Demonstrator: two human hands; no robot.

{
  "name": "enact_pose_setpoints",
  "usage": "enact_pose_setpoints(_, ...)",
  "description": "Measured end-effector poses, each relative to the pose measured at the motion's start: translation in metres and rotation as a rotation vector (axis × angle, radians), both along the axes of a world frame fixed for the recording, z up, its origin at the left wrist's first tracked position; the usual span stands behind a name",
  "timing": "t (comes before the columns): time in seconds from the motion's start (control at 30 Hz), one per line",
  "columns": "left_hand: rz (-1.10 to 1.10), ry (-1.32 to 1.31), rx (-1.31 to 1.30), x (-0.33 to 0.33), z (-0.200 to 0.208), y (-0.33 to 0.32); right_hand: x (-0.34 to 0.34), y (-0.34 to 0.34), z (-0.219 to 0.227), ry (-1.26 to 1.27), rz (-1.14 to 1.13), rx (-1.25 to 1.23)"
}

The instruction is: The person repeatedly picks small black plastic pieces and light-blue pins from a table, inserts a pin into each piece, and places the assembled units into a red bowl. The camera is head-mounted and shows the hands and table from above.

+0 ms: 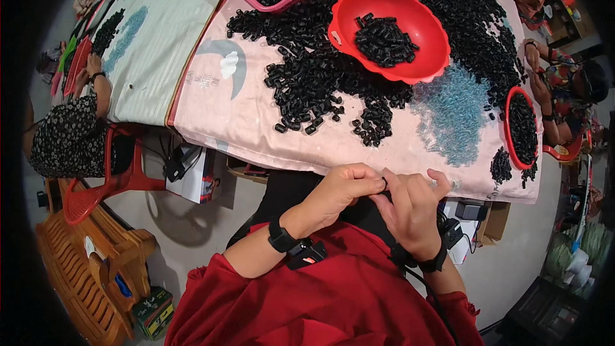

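Left hand [343,193] and right hand [413,211] pinch a small black piece [384,183] between them, apparently for control, the loose black pile [296,84] handily beyond.

small black piece [384,182], mostly hidden, between left hand [339,193] and right hand [413,213]

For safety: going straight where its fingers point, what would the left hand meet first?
Past the black piece at its fingertips, the left hand would likely meet the right hand; depth is unclear.
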State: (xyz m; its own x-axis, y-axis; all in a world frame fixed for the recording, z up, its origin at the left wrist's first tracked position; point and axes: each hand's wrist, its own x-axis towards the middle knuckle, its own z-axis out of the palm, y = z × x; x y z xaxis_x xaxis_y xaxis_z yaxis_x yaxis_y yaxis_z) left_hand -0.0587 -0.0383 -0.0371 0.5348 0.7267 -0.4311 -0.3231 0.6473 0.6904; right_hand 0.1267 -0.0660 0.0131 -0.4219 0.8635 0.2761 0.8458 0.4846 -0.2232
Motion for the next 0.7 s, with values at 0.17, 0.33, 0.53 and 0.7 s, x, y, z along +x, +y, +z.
enact_pose_setpoints(0.17,0.016,0.006,0.062,0.002,-0.001,0.001,-0.005,-0.002,-0.001,-0.019,-0.041,0.039)
enact_pose_setpoints(0.33,-0.150,0.107,0.020,-0.009,0.005,0.010,-0.003,-0.001,0.001,-0.048,0.005,0.055)
enact_pose_setpoints(0.53,-0.179,0.064,-0.001,-0.010,-0.006,0.007,-0.001,0.002,-0.004,-0.004,0.045,0.061)
enact_pose_setpoints(0.7,-0.133,0.012,-0.066,-0.002,-0.004,0.004,0.002,0.006,0.000,0.057,0.088,0.111)
